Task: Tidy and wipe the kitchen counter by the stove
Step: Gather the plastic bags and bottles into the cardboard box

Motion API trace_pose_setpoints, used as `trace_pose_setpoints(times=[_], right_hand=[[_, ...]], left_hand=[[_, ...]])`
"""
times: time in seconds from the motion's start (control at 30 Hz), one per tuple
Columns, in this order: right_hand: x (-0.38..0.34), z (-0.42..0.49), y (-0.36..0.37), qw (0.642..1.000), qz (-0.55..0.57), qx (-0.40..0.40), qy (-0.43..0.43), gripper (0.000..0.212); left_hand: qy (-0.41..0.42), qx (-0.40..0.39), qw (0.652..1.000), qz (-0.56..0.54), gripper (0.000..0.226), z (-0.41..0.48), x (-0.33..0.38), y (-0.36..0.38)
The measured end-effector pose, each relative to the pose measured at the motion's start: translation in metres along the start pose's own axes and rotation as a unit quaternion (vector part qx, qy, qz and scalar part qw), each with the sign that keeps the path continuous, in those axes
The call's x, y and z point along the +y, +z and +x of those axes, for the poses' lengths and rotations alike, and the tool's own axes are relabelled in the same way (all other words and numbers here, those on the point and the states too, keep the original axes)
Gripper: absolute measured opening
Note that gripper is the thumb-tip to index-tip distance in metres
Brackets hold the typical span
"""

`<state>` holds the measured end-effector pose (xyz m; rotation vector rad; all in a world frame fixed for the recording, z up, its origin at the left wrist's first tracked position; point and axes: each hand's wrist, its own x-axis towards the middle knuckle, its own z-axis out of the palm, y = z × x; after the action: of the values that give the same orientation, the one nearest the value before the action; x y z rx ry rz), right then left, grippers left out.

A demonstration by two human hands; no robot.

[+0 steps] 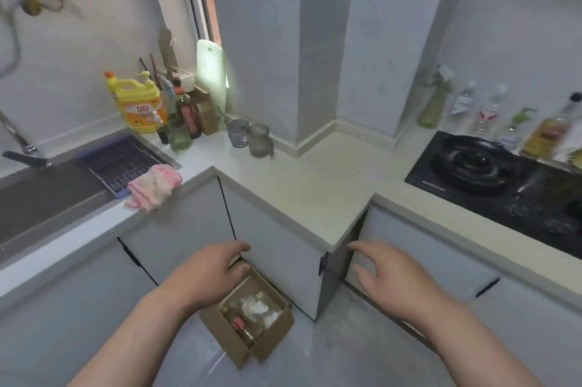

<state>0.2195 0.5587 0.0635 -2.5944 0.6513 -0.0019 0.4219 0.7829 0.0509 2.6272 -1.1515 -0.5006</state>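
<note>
The pale counter [318, 185] runs from the sink to the black stove [491, 175]. A pink and white cloth [154, 186] lies crumpled on the counter edge beside the sink. Two glass cups [248, 136] stand near the wall corner. My left hand [208, 273] hovers with relaxed fingers above a cardboard box [248, 320] on the floor, holding nothing. My right hand [390, 276] is spread open in front of the cabinet below the counter, also empty.
A yellow detergent jug [138, 103], dark bottles, a utensil holder and a cutting board [211, 71] crowd the corner left of the pillar. Several bottles [491, 112] line the wall behind the stove. The sink [47, 194] holds a dark drain rack [122, 163]. The box contains scraps and a small bottle.
</note>
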Motion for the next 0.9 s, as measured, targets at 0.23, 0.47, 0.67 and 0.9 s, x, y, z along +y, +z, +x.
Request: trace_pose_setpoints(times=[0.23, 0.47, 0.67, 0.9], right_hand=[[0.064, -0.14, -0.04, 0.991, 0.003, 0.087, 0.097, 0.045], [0.124, -0.251, -0.077, 0.961, -0.002, 0.17, 0.217, 0.046], [0.179, -0.309, -0.102, 0.927, 0.006, 0.211, 0.311, 0.047], [0.248, -0.33, -0.136, 0.898, -0.004, 0.223, 0.379, 0.049]], left_hand=[[0.129, 0.004, 0.99, 0.049, 0.045, -0.025, 0.127, 0.01], [0.26, -0.006, 0.961, 0.089, 0.045, -0.027, 0.255, 0.034], [0.344, -0.022, 0.933, 0.106, 0.044, -0.005, 0.349, 0.055], [0.421, -0.037, 0.903, 0.08, 0.042, 0.039, 0.457, 0.09]])
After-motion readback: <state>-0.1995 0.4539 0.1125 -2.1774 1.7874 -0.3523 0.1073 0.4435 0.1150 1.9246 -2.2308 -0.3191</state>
